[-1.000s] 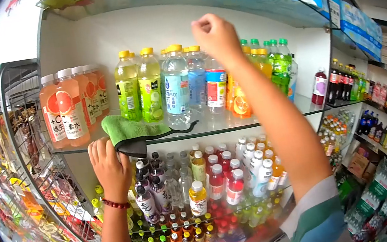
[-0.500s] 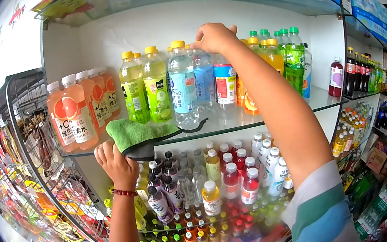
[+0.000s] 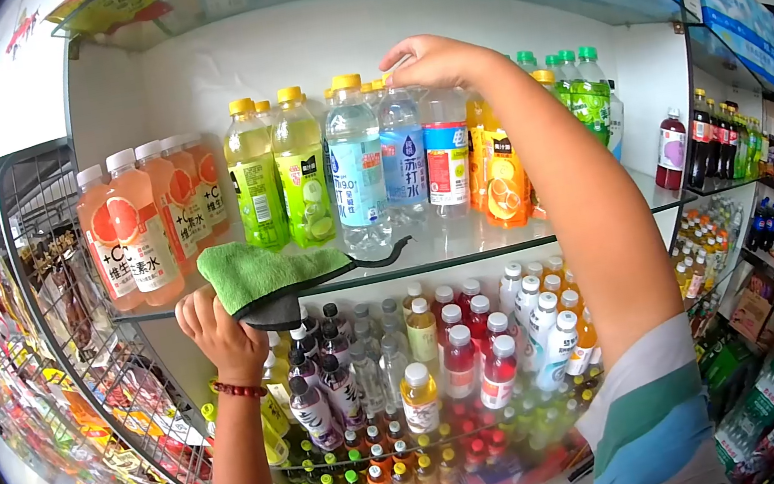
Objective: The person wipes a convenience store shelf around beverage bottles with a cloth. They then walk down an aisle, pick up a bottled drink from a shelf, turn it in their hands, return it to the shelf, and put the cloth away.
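My right hand (image 3: 435, 62) reaches over the shelf from the right, its fingers closed at the cap of a clear soda water bottle (image 3: 405, 160) with a blue label. Just left of it stands another soda water bottle (image 3: 358, 171) with a yellow cap. My left hand (image 3: 223, 337), with a red bead bracelet, is closed at the shelf's front edge against a green and grey cloth (image 3: 261, 274); its thumb is hidden. The cloth drapes over the glass edge, with its black cord lying to the right.
Pink vitamin water bottles (image 3: 141, 225) stand at the left, beside green-labelled juice bottles (image 3: 304, 179). Orange juice bottles (image 3: 503, 178) and green soda bottles (image 3: 589, 93) are at the right. A lower shelf holds many drinks (image 3: 420, 399). A wire rack (image 3: 112, 357) is to the left.
The soda water bottle under my right hand has come forward and turned, so its label faces me more. My right hand has moved slightly with it. The view has shifted slightly.
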Available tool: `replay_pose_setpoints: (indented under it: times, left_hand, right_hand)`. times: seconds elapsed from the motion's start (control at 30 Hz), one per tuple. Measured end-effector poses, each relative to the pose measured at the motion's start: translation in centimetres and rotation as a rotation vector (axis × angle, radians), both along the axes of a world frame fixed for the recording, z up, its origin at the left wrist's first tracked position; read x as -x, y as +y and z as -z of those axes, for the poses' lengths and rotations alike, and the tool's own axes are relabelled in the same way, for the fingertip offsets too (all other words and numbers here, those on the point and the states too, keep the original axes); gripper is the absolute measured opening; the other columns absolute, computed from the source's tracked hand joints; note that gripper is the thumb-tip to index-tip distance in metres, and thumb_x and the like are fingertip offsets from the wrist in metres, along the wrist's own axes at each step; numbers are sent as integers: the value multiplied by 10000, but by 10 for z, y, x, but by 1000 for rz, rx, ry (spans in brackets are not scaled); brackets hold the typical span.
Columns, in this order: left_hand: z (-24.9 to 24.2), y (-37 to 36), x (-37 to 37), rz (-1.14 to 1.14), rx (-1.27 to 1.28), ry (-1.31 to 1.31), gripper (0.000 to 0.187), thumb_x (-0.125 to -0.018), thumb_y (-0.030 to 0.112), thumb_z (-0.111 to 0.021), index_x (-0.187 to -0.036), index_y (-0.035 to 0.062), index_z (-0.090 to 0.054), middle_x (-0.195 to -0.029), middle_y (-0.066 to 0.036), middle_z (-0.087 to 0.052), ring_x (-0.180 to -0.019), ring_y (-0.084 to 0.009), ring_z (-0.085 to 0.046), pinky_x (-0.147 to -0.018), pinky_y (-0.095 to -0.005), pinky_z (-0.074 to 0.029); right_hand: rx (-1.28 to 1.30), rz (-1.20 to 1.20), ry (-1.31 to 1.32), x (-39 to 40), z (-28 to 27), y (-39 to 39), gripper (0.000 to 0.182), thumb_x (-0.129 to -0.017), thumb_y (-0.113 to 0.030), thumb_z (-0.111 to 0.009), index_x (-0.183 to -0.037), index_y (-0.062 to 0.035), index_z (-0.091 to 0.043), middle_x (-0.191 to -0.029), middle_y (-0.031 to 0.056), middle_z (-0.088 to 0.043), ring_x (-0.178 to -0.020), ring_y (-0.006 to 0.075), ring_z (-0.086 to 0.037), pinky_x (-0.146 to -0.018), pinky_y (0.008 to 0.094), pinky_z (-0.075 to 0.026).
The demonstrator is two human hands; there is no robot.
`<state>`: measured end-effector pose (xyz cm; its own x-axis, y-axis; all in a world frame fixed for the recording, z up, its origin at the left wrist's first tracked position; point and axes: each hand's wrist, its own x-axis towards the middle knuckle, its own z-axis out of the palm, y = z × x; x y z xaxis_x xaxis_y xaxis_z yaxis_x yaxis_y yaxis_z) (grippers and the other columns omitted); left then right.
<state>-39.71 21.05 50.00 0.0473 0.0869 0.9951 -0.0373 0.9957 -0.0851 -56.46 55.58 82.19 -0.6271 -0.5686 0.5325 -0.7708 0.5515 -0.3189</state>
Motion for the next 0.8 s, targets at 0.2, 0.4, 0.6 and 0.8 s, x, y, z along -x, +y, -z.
replay_pose_setpoints:
  times: [0.2,0.4,0.6,0.8]
  left_hand:
    - [-1,1,-2,-3,17,-1,510,-1072,450,-353,-1166,14,-600,-1202,-224,-569,-1169,-458,-502,-1103,-566,-333]
    - [-2,4,-5,2,-2,-23,509,-1067,449,-361,-1165,7,-595,-1193,-224,-564,-1178,-460,-497,-1109,-568,-332]
    - [-4,7,-9,-5,-10,-42,497,-1063,435,-370,-1165,3,-592,-1192,-222,-564,-1185,-461,-498,-1111,-563,-337]
    - [-3,8,-10,8,-36,-49,449,-1004,397,-458,-1162,4,-608,-1206,-214,-576,-1214,-465,-496,-1126,-574,-329]
  right_hand:
    - [-103,228,251,-12,10,-8,599,-921,-428,-803,-1338,-20,-668,-1255,183,-730,-1160,258,-696,-986,368,-548]
    - [-80,176,281,-4,14,-7,503,-936,-411,-793,-1234,-11,-730,-1171,143,-769,-1081,243,-720,-959,369,-558]
    - [-58,89,207,0,14,-2,490,-936,-456,-759,-1293,-122,-743,-1272,117,-752,-1188,278,-693,-1044,433,-510]
    - [-57,48,203,-15,18,0,481,-997,-336,-719,-1351,-13,-678,-1297,157,-730,-1176,256,-687,-1034,369,-524]
